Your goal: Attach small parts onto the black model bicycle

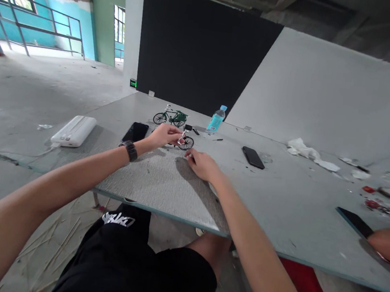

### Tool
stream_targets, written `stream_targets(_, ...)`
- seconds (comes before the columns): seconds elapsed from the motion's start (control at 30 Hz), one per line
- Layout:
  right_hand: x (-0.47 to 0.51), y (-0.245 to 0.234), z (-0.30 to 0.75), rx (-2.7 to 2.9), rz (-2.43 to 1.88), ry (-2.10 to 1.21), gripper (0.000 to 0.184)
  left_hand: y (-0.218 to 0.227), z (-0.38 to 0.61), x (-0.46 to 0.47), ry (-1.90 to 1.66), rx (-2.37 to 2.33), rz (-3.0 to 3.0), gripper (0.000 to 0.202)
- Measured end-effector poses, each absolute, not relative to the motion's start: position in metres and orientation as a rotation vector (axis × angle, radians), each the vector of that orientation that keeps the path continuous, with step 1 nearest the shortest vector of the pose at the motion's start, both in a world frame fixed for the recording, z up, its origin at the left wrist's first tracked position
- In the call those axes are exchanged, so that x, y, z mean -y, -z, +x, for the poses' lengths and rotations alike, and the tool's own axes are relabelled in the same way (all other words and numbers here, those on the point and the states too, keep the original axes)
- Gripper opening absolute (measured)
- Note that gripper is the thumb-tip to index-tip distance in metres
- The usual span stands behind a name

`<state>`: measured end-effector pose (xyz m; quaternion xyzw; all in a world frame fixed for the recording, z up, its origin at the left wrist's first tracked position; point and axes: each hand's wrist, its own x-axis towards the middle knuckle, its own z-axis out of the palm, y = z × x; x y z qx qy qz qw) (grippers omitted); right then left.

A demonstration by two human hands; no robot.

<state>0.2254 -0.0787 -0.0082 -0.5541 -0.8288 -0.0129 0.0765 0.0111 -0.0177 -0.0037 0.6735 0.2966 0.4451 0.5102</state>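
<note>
Bare forearms, a black chunky-strapped wristwatch [129, 150] and loose black fabric shorts [151, 273].
The wristwatch circles the wrist just behind the left hand [162, 136]; the shorts bear white block lettering [118, 220] on the left leg.

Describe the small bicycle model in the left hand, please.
The small bicycle model looks unfinished: one black spoked wheel with pale and reddish parts above it. It stands upright, wheel down on the grey table. The left hand pinches its upper part; the right hand rests close beside it.
</note>
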Motion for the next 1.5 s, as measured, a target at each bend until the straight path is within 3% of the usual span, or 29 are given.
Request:
stream_targets(0.37, 0.080, 0.003, 0.215, 2.539, -1.515, 0.160, 0.027, 0.004, 0.012, 0.017, -1.070, -0.691, 1.573, 0.015)
stream_targets(0.83, 0.076, 0.000, 0.229, 2.355, -1.376, -0.073, 0.023, 0.018, 0.008, 0.009, -0.965, -0.536, 1.617, 0.033)
stream_targets(1.5, 0.072, 0.010, 0.225, 2.517, -1.431, -0.049, 0.029, 0.013, 0.008, 0.014, -0.949, -0.593, 1.697, 0.032)
